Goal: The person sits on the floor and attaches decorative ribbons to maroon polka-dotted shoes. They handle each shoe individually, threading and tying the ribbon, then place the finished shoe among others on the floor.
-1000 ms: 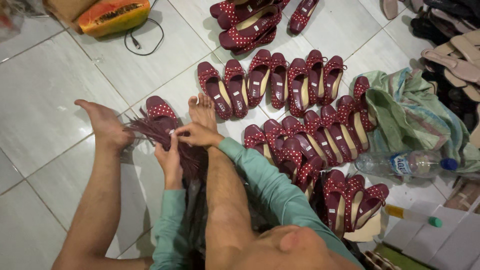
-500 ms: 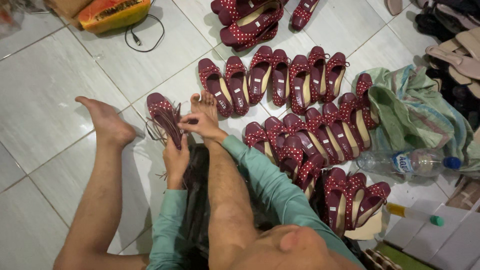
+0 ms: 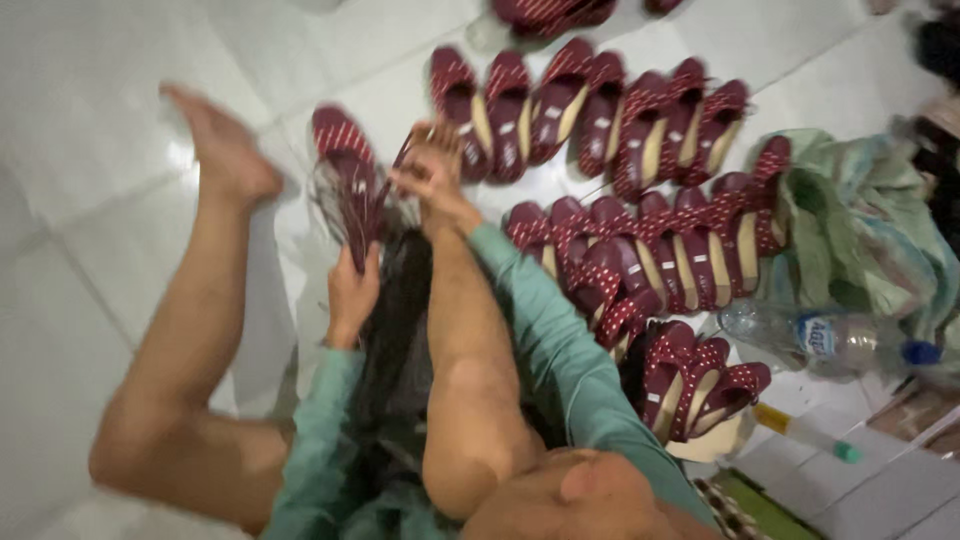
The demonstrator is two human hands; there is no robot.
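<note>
Dark red dotted shoe held between both hands above the tiled floor, now lifted and turned from its flatter lie a second ago, apparently brought up for handling. Long axis runs away from the body, toe far, heel near; blurred. Left hand closed around the near end, right hand pinching something at the shoe's right edge. Right of the right hand, rows of matching shoes; farther right, green cloth, plastic bottle.
</note>
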